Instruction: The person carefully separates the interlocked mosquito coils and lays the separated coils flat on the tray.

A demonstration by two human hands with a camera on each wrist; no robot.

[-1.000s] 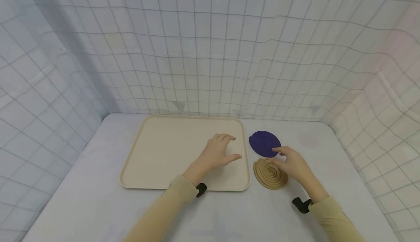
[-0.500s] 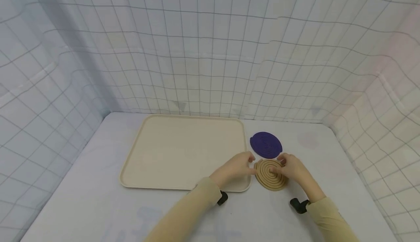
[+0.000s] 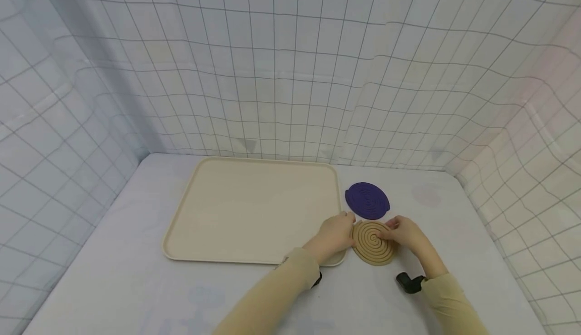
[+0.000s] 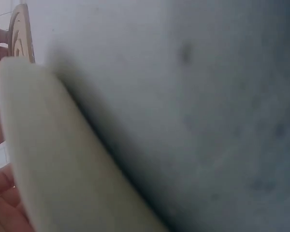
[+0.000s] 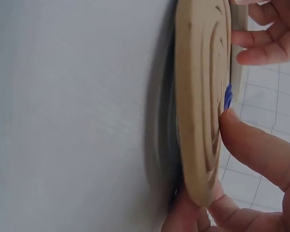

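A round tan trivet (image 3: pixel 372 244) with a spiral pattern lies right of the tray. My right hand (image 3: pixel 407 234) grips its right edge. In the right wrist view the thumb (image 5: pixel 251 145) is on top and fingers (image 5: pixel 183 212) reach beneath, with that rim raised off the table. At the trivet's left edge, my left hand (image 3: pixel 336 234) leans over the tray's side, fingertips (image 5: pixel 249 57) right at the rim. The left wrist view shows the left hand (image 4: pixel 7 205) partly hidden behind the tray's rim. A purple trivet (image 3: pixel 367 201) lies just beyond the tan one.
A large cream tray (image 3: pixel 254 209) covers the left and middle of the white table (image 3: pixel 136 294). White sheets with a dark grid (image 3: pixel 290 72) stand as walls at the back and both sides. A black wrist mount (image 3: pixel 410 283) hangs by the right wrist.
My left hand has moved right and down from over the tray to the tan trivet's left edge. The right hand has settled from above the trivet onto its right edge, taking hold.
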